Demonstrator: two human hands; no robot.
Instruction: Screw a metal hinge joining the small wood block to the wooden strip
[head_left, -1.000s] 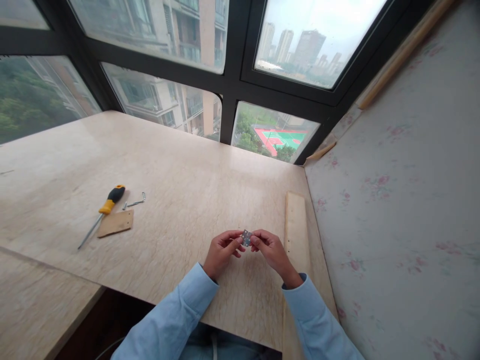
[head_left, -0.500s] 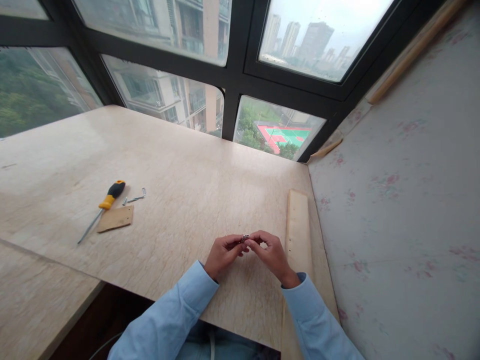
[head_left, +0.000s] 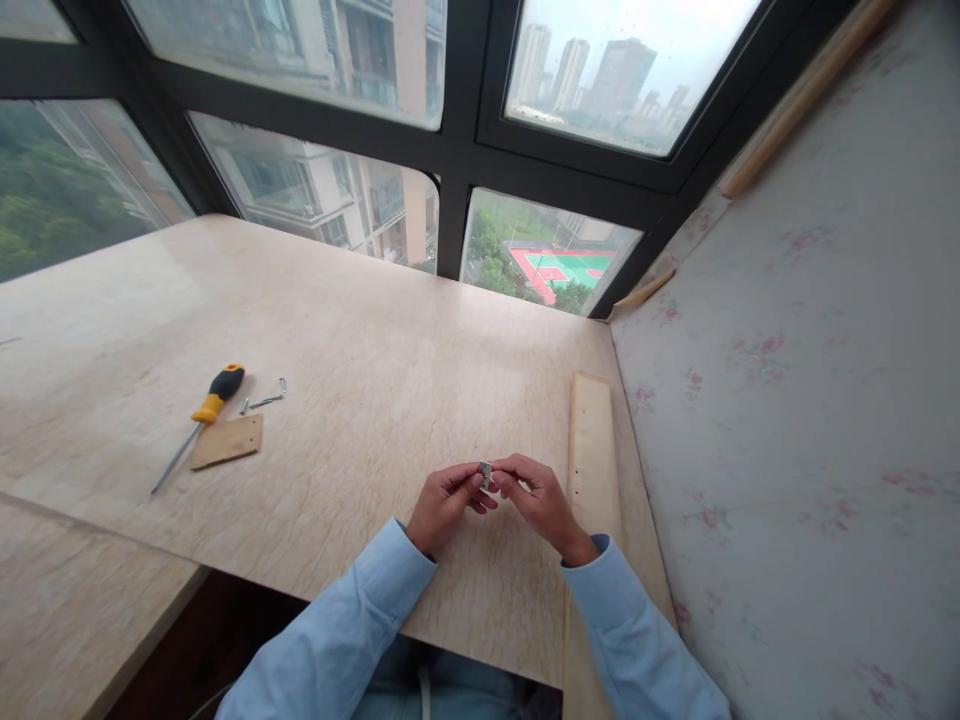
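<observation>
The left hand (head_left: 442, 508) pinches a small metal piece (head_left: 486, 474) between thumb and fingers, and the right hand (head_left: 538, 502) closes its fingertips narrowly on the other edge. The fingers cover part of that piece, so its full outline is hard to make out. Just beyond the right wrist lies a long wooden strip (head_left: 592, 440), partly hidden by the right sleeve (head_left: 637, 630). Well to the left of both hands, a screwdriver (head_left: 217, 393) lies beside a thin wooden plate (head_left: 226, 442) and some screws (head_left: 266, 401), too small to count surely.
</observation>
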